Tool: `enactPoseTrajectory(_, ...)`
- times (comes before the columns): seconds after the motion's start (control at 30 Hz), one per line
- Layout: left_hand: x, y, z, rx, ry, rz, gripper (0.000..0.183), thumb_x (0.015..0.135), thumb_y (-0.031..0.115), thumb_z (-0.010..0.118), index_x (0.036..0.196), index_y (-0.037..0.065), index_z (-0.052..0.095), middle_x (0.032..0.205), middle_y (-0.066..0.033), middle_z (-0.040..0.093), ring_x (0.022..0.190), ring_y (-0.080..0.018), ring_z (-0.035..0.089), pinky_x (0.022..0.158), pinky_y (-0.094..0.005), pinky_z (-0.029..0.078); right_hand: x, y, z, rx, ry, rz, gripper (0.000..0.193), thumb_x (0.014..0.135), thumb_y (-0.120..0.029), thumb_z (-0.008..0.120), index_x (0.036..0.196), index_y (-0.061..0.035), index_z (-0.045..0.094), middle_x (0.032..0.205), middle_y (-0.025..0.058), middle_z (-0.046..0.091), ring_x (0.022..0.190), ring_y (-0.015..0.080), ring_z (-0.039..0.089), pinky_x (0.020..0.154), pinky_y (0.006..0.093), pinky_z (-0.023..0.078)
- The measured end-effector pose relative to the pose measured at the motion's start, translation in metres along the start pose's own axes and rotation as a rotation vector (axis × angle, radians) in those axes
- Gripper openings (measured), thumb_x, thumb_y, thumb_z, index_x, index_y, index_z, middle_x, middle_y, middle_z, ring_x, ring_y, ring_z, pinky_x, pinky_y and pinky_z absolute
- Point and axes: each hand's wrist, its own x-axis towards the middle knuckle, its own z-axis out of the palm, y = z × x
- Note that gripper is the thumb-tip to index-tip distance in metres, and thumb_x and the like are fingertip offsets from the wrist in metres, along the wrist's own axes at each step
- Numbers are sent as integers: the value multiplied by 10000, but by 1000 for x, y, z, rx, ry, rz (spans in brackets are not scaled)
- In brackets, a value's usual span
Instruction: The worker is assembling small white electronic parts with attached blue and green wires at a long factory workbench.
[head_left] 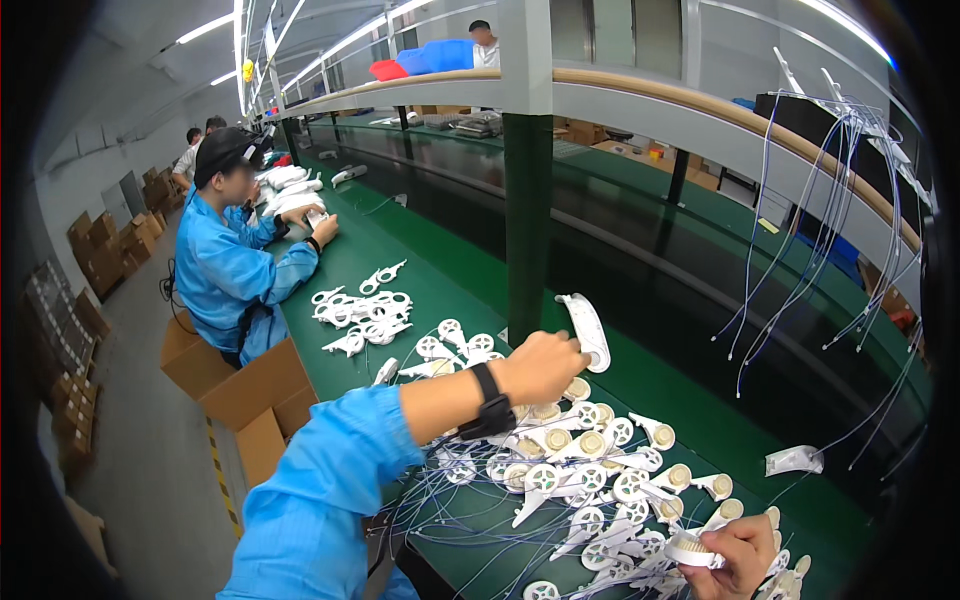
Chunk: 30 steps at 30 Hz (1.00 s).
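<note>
My left hand [545, 369] reaches across the bench, fingers closed at the edge of a long, curved white plastic shell [588, 335] by the dark belt. A black band circles my left wrist. Lower right, my right hand [738, 560] pinches a round white part [690, 549] with a cream, ridged ring inside. Between and below my hands spreads a pile of white plastic parts [590, 480]; several have spoked wheels, others cream round inserts. Thin grey-blue wires [450, 510] trail from the pile toward my left sleeve.
A green post [527, 220] rises ahead of my left hand. More white parts [365, 315] lie farther left, near a co-worker in blue [225, 265]. Cardboard boxes [245, 385] stand beside the bench. Wires [820, 220] hang from the rail at right; a white piece [795, 460] lies below.
</note>
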Motion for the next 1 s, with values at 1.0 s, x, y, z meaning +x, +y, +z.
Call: enactPoseTrajectory(1.0,36,58,-11,-274,395,125,558,594,213,793,1085,48,586,1003,-127,534,1009,-310,545,984,-497,401,18,24,4,57,-54,83,262,755,-86,729,970,30,633,853,169,590,742,311,568,666,366,463)
